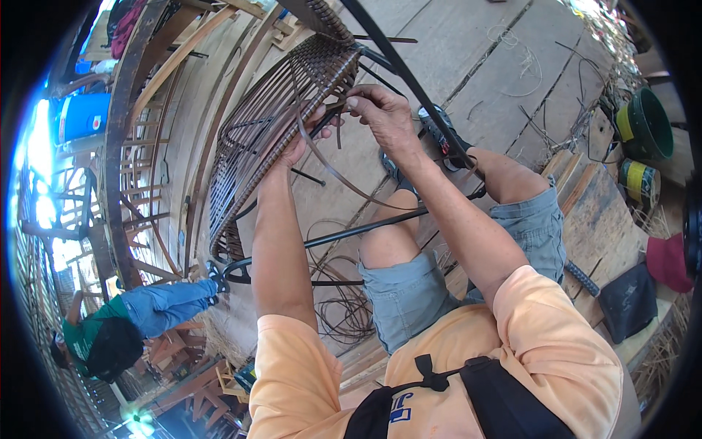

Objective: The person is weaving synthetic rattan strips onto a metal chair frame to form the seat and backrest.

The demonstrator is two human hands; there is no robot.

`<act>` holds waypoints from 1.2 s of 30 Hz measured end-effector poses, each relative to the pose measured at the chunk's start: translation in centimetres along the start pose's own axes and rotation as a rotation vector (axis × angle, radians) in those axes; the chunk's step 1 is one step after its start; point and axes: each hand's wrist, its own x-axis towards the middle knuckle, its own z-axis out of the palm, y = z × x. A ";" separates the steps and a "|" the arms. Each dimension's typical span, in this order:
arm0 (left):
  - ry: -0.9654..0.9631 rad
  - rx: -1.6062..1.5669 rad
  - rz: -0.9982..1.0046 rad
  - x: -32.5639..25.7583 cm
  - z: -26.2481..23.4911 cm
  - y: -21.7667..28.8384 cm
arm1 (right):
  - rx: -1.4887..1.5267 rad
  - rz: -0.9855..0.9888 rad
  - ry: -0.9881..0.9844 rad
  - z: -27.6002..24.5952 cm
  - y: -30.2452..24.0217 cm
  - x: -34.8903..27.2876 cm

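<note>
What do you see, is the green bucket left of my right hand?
No, the green bucket sits right of your right hand.

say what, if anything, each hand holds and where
Right hand seems to pinch a brown strip near the woven rim; left hand is at that rim, grip unclear.

gap between right hand (386, 123) and black bar (406, 73); strand (327, 167) below

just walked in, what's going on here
A seated person is handling a brown woven panel on a black frame. The right hand appears to pinch a brown strip at the panel's edge; the left hand is at that edge too, its fingers partly hidden. A loose length curves below the hands. More strips lie tangled on the floor, and another person is in the background.
</note>
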 end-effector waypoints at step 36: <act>0.017 0.162 0.111 0.8 0.2 -1.9 | -1.200 -0.098 -0.039 -4.4 6.8 -1.5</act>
